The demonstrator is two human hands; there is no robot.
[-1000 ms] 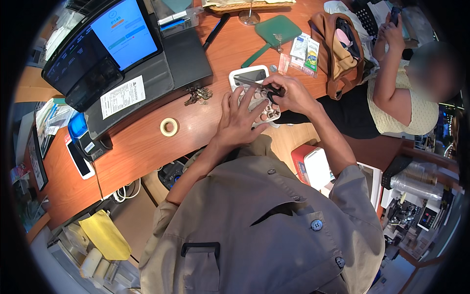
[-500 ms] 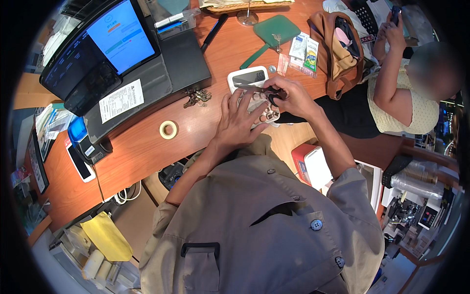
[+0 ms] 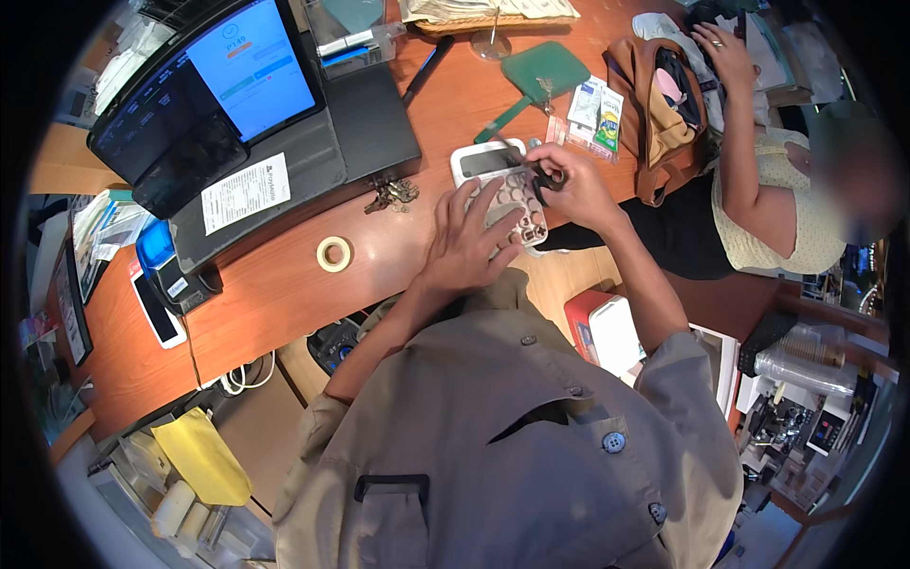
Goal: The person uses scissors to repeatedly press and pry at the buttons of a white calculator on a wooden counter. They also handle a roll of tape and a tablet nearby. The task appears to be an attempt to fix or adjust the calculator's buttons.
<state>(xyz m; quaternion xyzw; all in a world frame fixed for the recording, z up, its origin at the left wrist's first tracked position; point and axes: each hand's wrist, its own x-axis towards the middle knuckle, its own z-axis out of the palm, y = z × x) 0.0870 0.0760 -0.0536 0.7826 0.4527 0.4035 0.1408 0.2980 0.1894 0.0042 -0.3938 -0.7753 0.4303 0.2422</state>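
Observation:
A white calculator (image 3: 512, 204) with round keys and a grey display stands at the table's near edge. My left hand (image 3: 471, 230) lies over its keys with fingers spread, covering part of the keypad. Over the calculator's right side, my right hand (image 3: 572, 190) is closed around the dark handles of a pair of scissors (image 3: 547, 177). The blades point away and to the left, across the display. Part of the handles is hidden by my fingers.
A tape roll (image 3: 334, 253) and a bunch of keys (image 3: 391, 195) lie to the left. Beyond are a black box (image 3: 370, 123), a tablet (image 3: 256, 71), a green pouch (image 3: 545, 74), small packets (image 3: 597, 119) and a brown bag (image 3: 654, 114). At right sits another person (image 3: 758, 190).
My scissors have swung from pointing left to pointing farther away. My left hand has slid slightly nearer on the calculator. The other person's hand has shifted left; the phone it held no longer shows clearly.

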